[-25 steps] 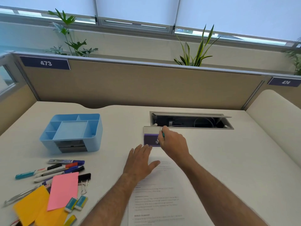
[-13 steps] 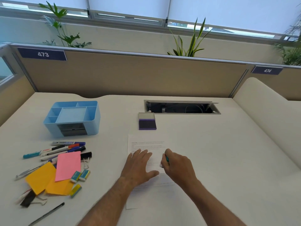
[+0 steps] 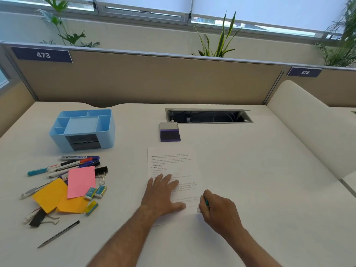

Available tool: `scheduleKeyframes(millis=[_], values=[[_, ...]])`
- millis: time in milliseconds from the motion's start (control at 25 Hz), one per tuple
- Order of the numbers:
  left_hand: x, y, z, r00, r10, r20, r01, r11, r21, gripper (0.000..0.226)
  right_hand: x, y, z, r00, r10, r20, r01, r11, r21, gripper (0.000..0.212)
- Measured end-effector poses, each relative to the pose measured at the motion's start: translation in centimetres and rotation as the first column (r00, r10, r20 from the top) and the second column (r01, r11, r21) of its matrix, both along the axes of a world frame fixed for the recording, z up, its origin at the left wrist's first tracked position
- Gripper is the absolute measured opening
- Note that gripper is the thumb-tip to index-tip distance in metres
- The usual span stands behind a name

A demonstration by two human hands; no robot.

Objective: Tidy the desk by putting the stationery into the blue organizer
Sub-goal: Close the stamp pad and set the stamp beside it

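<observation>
Your desk (image 3: 250, 180) is a pale off-white surface, walled at the back by a tan partition (image 3: 154, 81) that carries two dark number plates, 473 (image 3: 43, 54) at the left and 474 (image 3: 304, 72) at the right. Behind the partition stand leafy plants (image 3: 217, 41) under a window with its blinds down. A cable hatch (image 3: 209, 116) is cut into the desk near the back, its lid open, and a purple stamp pad (image 3: 170, 133) sits just in front of its left end.

Your left hand (image 3: 162, 195) lies flat, fingers straight and spread, on a printed sheet of paper (image 3: 173, 164) in the middle of the desk. Your right hand (image 3: 219, 211) is curled round a teal pen (image 3: 204, 205), its tip down at the sheet's lower right edge.

The blue organizer (image 3: 82, 130) stands at the back left, well apart from both hands, with dark drawers in its front. In front of it the stationery lies loose on the desk: a row of markers (image 3: 73, 163), a pink sticky note (image 3: 81, 182) over orange sticky notes (image 3: 51, 197), small erasers (image 3: 96, 192), black binder clips (image 3: 101, 171), and a dark pen (image 3: 58, 234) lying nearest you.
</observation>
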State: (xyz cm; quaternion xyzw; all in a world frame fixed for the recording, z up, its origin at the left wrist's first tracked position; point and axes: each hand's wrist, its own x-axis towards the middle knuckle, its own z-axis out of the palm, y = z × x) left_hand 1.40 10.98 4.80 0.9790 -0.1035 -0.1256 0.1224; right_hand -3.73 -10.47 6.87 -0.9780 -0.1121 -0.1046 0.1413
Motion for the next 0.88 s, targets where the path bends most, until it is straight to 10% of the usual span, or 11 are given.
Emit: scheduleKeyframes(millis=[880], values=[[0.27,0.3,-0.03,1.0,0.008,-0.022,-0.008,1.0,-0.029,0.098,-1.19,-0.43,-0.12,1.0,0.015,-0.012,-0.016,0.998,-0.067,0.023]])
